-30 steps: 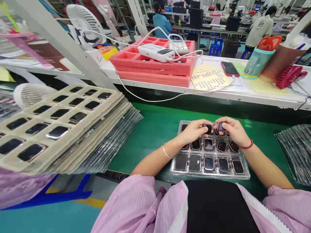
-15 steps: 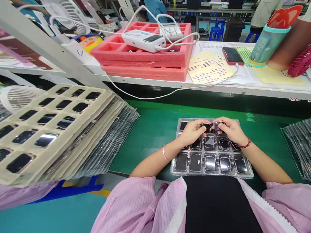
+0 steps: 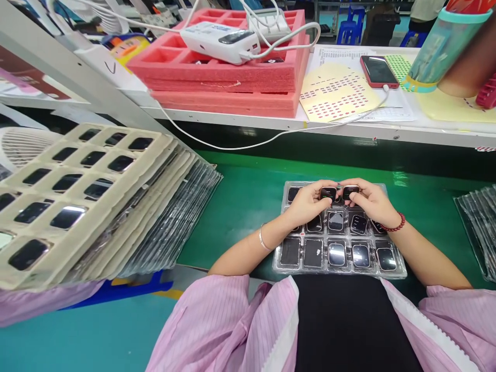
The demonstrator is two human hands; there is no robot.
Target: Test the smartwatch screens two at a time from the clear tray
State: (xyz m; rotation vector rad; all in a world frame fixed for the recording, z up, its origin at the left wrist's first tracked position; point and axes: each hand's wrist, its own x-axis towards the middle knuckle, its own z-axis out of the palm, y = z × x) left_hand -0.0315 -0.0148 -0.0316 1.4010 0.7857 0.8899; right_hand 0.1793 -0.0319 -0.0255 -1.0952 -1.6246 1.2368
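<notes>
- One view, worn on the head, looks from the wearer's eye level forward and steeply down onto the green bench (image 3: 240, 206).
- Nearest the lens is the wearer's black top (image 3: 356, 325), cut by the bottom edge.
- The left hand (image 3: 312, 202) and right hand (image 3: 370, 201), at the clear tray (image 3: 341, 269), fall right of the frame's middle, at arm's reach.
- The white shelf (image 3: 434, 135) crosses the upper part, seen from above; the blue stools (image 3: 349, 31) along the top edge lie farthest off.
- Coverage is wide, from the left tray stack (image 3: 170, 206) to the right tray stack (image 3: 482, 227).
</notes>
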